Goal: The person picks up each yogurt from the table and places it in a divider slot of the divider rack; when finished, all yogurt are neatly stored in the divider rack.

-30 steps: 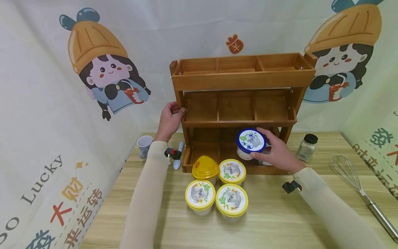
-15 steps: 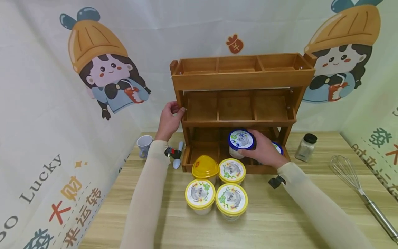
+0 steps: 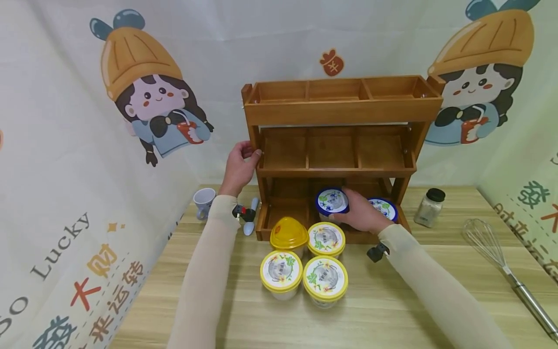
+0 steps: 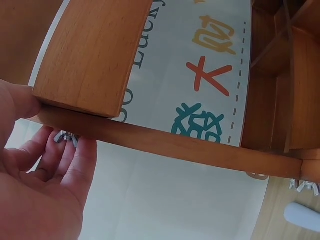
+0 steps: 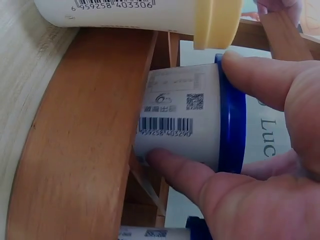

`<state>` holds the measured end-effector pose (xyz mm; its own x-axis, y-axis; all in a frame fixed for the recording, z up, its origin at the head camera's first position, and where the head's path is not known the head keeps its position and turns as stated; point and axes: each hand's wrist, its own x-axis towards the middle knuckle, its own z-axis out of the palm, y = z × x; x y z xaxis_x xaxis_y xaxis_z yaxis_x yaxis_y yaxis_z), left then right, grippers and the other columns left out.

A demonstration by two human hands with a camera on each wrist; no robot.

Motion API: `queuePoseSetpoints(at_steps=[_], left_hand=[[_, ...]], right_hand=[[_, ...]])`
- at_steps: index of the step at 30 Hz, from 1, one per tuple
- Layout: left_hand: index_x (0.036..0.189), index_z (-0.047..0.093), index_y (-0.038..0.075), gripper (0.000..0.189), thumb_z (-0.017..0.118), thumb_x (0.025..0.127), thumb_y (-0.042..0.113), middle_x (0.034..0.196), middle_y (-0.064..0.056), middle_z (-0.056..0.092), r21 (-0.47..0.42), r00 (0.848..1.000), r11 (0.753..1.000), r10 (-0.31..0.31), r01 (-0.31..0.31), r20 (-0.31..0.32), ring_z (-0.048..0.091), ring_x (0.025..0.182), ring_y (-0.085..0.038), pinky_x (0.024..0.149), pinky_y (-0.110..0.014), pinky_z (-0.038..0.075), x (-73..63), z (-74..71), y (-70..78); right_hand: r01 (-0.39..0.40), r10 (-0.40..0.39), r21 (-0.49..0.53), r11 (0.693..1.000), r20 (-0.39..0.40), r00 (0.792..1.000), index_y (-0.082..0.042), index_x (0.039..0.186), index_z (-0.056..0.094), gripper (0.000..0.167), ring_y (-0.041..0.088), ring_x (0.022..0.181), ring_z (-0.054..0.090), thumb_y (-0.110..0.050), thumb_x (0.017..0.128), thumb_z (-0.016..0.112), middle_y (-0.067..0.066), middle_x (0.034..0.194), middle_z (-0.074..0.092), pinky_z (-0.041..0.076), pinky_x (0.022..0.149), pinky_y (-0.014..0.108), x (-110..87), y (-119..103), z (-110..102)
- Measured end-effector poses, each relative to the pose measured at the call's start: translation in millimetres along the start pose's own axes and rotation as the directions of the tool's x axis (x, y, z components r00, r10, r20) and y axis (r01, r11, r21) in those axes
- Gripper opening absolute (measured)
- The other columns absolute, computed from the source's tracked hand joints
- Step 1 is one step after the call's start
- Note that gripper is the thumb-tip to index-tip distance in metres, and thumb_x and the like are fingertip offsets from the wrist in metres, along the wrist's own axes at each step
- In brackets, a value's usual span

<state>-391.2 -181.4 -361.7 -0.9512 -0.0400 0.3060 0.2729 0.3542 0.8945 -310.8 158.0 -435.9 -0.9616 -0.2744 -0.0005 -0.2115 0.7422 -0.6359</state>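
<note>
Blue-lidded tub (image 3: 332, 199), pinched by the right hand (image 3: 361, 212), is lower and further left than before, in the lowest tier of the shelf (image 3: 342, 112); the left hand (image 3: 240, 166) grips its side. Below the right fingers spreads a table (image 3: 383, 300), behind them a printed curtain (image 3: 270, 43). Just in front stands a yellow-lidded tub (image 3: 326, 238); right, another blue-lidded tub (image 3: 384, 208).

The two blue-lidded tubs (image 3: 332, 200) have white tops printed in green and blue; the three yellow-lidded tubs (image 3: 281, 270) bear green leaves on white. The domed cover (image 3: 288, 233) is solid yellow. The rack (image 3: 340, 114) is orange-brown, the sleeves (image 3: 201, 271) cream, the jar cap (image 3: 436, 195) black, the table (image 3: 375, 315) pale with streaked grain.
</note>
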Motion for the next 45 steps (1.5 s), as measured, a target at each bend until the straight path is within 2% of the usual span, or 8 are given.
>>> queuePoseSetpoints(at_steps=[8, 13, 21, 27, 37, 41, 45], left_hand=[[0.147, 0.053, 0.001, 0.051, 0.065, 0.105, 0.026, 0.144, -0.020, 0.061, 0.004, 0.999, 1.000, 0.022, -0.022, -0.028, 0.058, 0.134, -0.033, 0.116, -0.046, 0.047, 3.4, -0.2, -1.0], [0.146, 0.053, 0.000, 0.051, 0.066, 0.105, 0.026, 0.143, -0.020, 0.061, 0.003, 0.999, 1.000, 0.031, -0.031, -0.024, 0.058, 0.133, -0.034, 0.117, -0.047, 0.047, 7.1, -0.2, -1.7], [0.151, 0.050, 0.003, 0.053, 0.064, 0.106, 0.029, 0.147, -0.018, 0.058, -0.023, 1.000, 1.000, -0.020, 0.020, -0.008, 0.056, 0.137, -0.031, 0.118, -0.044, 0.047, 9.3, -0.9, -1.2], [0.151, 0.050, 0.003, 0.054, 0.065, 0.106, 0.030, 0.148, -0.018, 0.058, -0.036, 1.000, 0.999, -0.024, 0.024, 0.000, 0.056, 0.137, -0.031, 0.118, -0.044, 0.047, 9.0, -1.7, -1.9], [0.152, 0.049, 0.005, 0.054, 0.064, 0.107, 0.030, 0.149, -0.017, 0.057, -0.049, 0.999, 0.998, -0.050, 0.050, 0.001, 0.055, 0.138, -0.032, 0.118, -0.045, 0.047, 4.5, -2.5, -4.9], [0.151, 0.049, 0.005, 0.053, 0.063, 0.107, 0.030, 0.148, -0.016, 0.058, -0.054, 0.998, 0.997, -0.059, 0.059, 0.003, 0.055, 0.137, -0.031, 0.117, -0.045, 0.048, 3.3, -0.3, -4.0], [0.152, 0.049, 0.005, 0.054, 0.063, 0.107, 0.031, 0.149, -0.016, 0.057, -0.051, 0.999, 0.997, -0.049, 0.049, 0.004, 0.055, 0.139, -0.030, 0.118, -0.045, 0.048, 4.0, -0.9, -2.5]], right_hand=[[-0.002, 0.004, -0.049, 0.999, 0.039, 0.999, 0.009, 0.164, 0.020, 0.100, 0.050, 0.154, 0.034, -0.038, 0.096, 0.076, 0.033, 0.167, 0.031, 0.029, 0.127, 0.062, 6.5, 2.0, 9.3], [-0.019, 0.019, -0.014, 1.000, 0.036, 0.999, 0.008, 0.164, 0.020, 0.101, 0.050, 0.154, 0.035, -0.038, 0.095, 0.078, 0.033, 0.167, 0.031, 0.030, 0.127, 0.062, 8.0, 2.8, 11.7], [-0.025, 0.025, 0.007, 1.000, 0.008, 1.000, 0.004, 0.165, 0.022, 0.101, 0.049, 0.154, 0.034, -0.040, 0.094, 0.078, 0.030, 0.169, 0.030, 0.030, 0.126, 0.063, 2.1, -1.8, 4.5], [-0.004, 0.004, -0.005, 1.000, -0.030, 1.000, 0.003, 0.165, 0.024, 0.097, 0.050, 0.154, 0.034, -0.040, 0.095, 0.077, 0.030, 0.169, 0.030, 0.031, 0.125, 0.065, -7.0, -4.1, -1.0], [0.112, -0.112, 0.002, 0.994, -0.060, 0.992, -0.002, 0.165, 0.030, 0.091, 0.047, 0.146, 0.048, -0.037, 0.096, 0.077, 0.026, 0.165, 0.039, 0.046, 0.116, 0.061, -35.8, -9.3, -3.6], [0.183, -0.179, 0.037, 0.982, -0.081, 0.980, -0.002, 0.163, 0.034, 0.083, 0.046, 0.143, 0.052, -0.033, 0.098, 0.075, 0.026, 0.161, 0.043, 0.051, 0.111, 0.059, -48.1, -4.1, -1.6], [0.246, -0.237, 0.050, 0.968, -0.135, 0.962, -0.001, 0.158, 0.042, 0.071, 0.044, 0.135, 0.059, -0.027, 0.100, 0.074, 0.025, 0.155, 0.051, 0.056, 0.105, 0.056, -58.6, -1.9, 0.6]])
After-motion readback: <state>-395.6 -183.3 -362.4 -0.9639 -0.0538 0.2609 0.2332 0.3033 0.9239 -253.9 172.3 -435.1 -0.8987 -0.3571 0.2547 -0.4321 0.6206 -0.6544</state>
